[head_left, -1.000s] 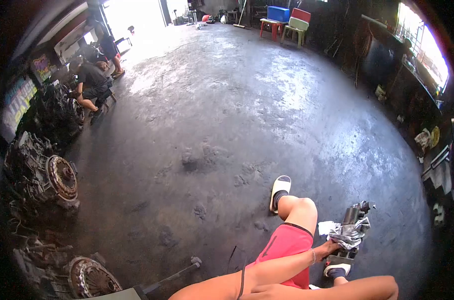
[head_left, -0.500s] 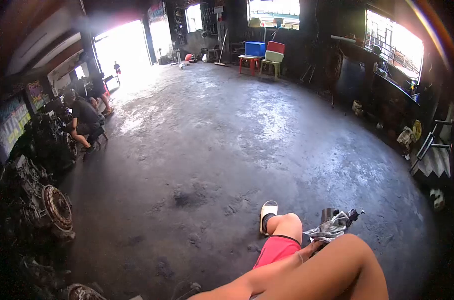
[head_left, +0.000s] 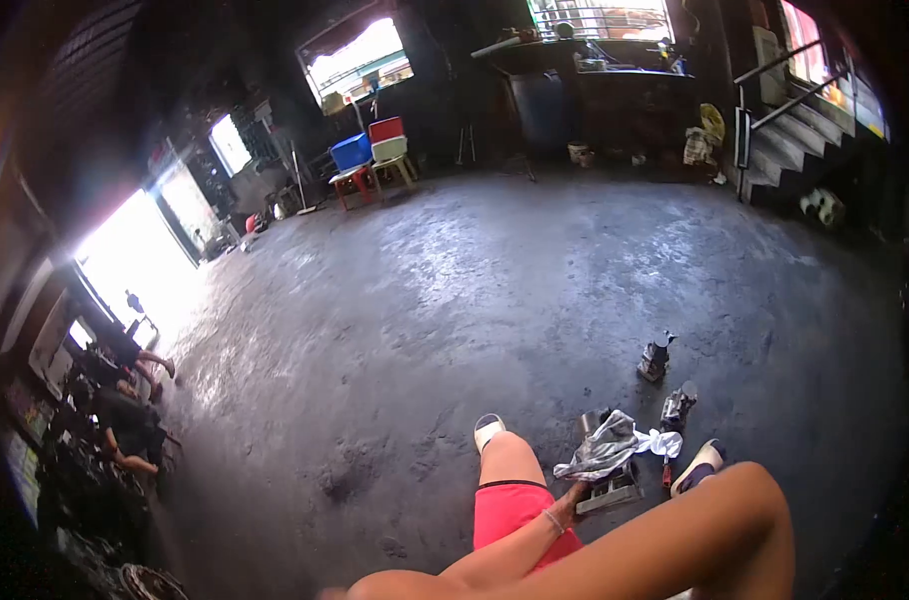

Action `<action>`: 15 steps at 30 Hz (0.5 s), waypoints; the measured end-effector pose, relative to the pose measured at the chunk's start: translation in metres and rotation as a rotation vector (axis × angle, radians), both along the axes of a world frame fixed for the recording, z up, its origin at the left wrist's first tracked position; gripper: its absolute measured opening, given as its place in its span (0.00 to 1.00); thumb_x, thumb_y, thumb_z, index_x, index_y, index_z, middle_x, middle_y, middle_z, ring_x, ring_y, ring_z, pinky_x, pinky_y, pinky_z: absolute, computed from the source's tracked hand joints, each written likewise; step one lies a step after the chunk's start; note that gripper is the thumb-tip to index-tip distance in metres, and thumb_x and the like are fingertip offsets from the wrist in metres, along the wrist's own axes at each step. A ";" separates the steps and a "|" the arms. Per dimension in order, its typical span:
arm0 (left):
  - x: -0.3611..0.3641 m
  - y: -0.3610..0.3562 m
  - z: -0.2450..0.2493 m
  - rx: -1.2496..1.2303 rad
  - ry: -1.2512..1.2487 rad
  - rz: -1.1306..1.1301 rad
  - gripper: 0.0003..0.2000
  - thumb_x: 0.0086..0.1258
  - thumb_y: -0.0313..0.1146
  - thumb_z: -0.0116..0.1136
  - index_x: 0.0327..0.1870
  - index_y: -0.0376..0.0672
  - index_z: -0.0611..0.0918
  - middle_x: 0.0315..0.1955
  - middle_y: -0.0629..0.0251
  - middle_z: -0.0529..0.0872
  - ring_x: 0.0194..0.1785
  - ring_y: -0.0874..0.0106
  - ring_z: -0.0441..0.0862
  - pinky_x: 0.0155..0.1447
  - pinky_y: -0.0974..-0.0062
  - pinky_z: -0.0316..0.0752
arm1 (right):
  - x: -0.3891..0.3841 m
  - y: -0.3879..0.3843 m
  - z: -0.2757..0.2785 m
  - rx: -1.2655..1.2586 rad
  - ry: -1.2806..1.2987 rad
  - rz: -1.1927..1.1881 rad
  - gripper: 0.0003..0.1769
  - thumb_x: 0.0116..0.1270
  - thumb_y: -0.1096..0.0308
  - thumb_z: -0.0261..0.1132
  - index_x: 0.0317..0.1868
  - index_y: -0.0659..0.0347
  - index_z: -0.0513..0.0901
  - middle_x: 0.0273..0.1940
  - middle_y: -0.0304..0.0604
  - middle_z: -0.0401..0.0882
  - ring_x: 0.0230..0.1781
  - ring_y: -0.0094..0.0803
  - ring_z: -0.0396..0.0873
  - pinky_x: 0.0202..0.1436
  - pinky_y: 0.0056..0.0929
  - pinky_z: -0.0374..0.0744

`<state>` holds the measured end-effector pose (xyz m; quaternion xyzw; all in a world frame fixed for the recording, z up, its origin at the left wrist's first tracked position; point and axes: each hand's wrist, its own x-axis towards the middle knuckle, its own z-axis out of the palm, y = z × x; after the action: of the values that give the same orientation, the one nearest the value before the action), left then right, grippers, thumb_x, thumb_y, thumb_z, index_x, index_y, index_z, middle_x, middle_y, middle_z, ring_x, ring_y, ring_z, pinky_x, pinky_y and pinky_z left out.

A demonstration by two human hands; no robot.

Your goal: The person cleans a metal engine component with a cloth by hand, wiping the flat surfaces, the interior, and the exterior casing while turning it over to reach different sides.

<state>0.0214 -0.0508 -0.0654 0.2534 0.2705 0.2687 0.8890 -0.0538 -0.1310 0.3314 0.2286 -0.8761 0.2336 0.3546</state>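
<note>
My left hand (head_left: 569,497), below a bracelet on its wrist, is low beside my red shorts. It is at the lower edge of a crumpled grey-and-white cloth (head_left: 603,448) and next to a grey metal part (head_left: 611,490). Its fingers are small and mostly hidden, so their grip cannot be made out. A bent bare limb, apparently my right arm (head_left: 675,520), crosses the bottom of the view; my right hand is not in view. By the cloth stand a dark cylindrical piece (head_left: 588,425), a metal mechanical part (head_left: 679,402) and a red-handled tool (head_left: 667,474).
Another metal part (head_left: 655,358) stands farther out on the dark, rough floor (head_left: 455,300). People (head_left: 130,430) sit at the left near machinery. Across the room are a blue box (head_left: 352,151) on a red stool, a blue drum (head_left: 540,108) and stairs (head_left: 790,140).
My view has swung to the right, bringing the stairs and more metal parts into sight. My left hand stays by the cloth. The bent limb still crosses the bottom.
</note>
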 end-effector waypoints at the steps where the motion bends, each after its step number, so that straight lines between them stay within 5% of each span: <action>1: -0.002 0.001 0.001 0.002 0.006 -0.007 0.25 0.66 0.40 0.54 0.63 0.46 0.65 0.54 0.66 0.74 0.55 0.71 0.73 0.58 0.70 0.70 | 0.017 0.010 -0.004 -0.031 -0.061 -0.120 0.16 0.70 0.63 0.51 0.56 0.52 0.63 0.42 0.50 0.75 0.34 0.43 0.76 0.36 0.40 0.76; 2: -0.004 0.000 0.002 -0.001 0.010 -0.011 0.25 0.66 0.40 0.54 0.63 0.46 0.65 0.55 0.66 0.74 0.55 0.71 0.73 0.58 0.70 0.70 | 0.036 0.023 -0.019 -0.719 -0.468 -0.241 0.24 0.50 0.62 0.65 0.50 0.58 0.76 0.52 0.47 0.74 0.55 0.40 0.71 0.57 0.36 0.69; 4: -0.008 0.001 0.004 0.008 0.023 -0.025 0.25 0.66 0.40 0.54 0.63 0.46 0.65 0.55 0.66 0.74 0.56 0.71 0.73 0.58 0.70 0.70 | 0.100 0.071 -0.019 -0.138 -0.198 -0.692 0.18 0.54 0.64 0.60 0.46 0.57 0.79 0.41 0.47 0.79 0.44 0.39 0.78 0.47 0.39 0.76; 5: -0.009 0.000 0.008 0.023 0.027 -0.041 0.25 0.66 0.40 0.53 0.63 0.46 0.65 0.55 0.66 0.74 0.56 0.71 0.73 0.58 0.70 0.70 | 0.127 0.089 -0.029 -0.193 -0.421 -0.877 0.17 0.53 0.69 0.59 0.46 0.57 0.79 0.39 0.46 0.81 0.41 0.39 0.80 0.43 0.37 0.78; 8: -0.010 0.002 0.017 0.081 -0.010 -0.082 0.25 0.66 0.40 0.53 0.63 0.46 0.65 0.55 0.66 0.74 0.56 0.71 0.73 0.58 0.69 0.70 | 0.222 0.115 -0.072 -0.788 -0.294 -1.232 0.13 0.59 0.65 0.61 0.44 0.60 0.80 0.41 0.49 0.80 0.41 0.41 0.78 0.47 0.34 0.75; 10: -0.010 0.002 0.026 0.098 -0.055 -0.113 0.25 0.67 0.40 0.53 0.63 0.46 0.65 0.56 0.66 0.74 0.56 0.71 0.73 0.59 0.69 0.70 | 0.264 0.112 -0.123 -0.660 -0.288 -1.592 0.19 0.61 0.59 0.61 0.50 0.59 0.77 0.49 0.52 0.76 0.51 0.42 0.75 0.54 0.36 0.71; 12: -0.009 0.004 0.034 0.121 -0.093 -0.128 0.24 0.67 0.40 0.52 0.63 0.45 0.65 0.56 0.66 0.73 0.56 0.71 0.73 0.59 0.69 0.70 | 0.270 0.101 -0.187 -0.592 -0.315 -1.663 0.30 0.59 0.50 0.62 0.58 0.57 0.71 0.59 0.59 0.65 0.61 0.50 0.65 0.62 0.40 0.65; 13: -0.009 0.005 0.032 0.131 -0.112 -0.121 0.24 0.67 0.40 0.52 0.63 0.45 0.65 0.56 0.66 0.73 0.56 0.71 0.73 0.59 0.69 0.70 | 0.259 0.096 -0.223 -0.680 -0.451 -1.713 0.40 0.55 0.43 0.64 0.64 0.52 0.63 0.65 0.64 0.51 0.67 0.56 0.53 0.68 0.43 0.57; 15: -0.006 0.008 0.026 0.073 -0.203 -0.061 0.24 0.68 0.40 0.50 0.64 0.45 0.63 0.57 0.65 0.72 0.58 0.70 0.72 0.60 0.69 0.69 | 0.206 0.069 -0.240 -0.779 -0.494 -1.735 0.42 0.53 0.44 0.65 0.67 0.42 0.60 0.67 0.67 0.41 0.62 0.61 0.61 0.64 0.45 0.63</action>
<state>0.0157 -0.0431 -0.0394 0.2652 0.1614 0.2754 0.9098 0.1521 -0.0620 0.0911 -0.6825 -0.6512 0.2057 0.2606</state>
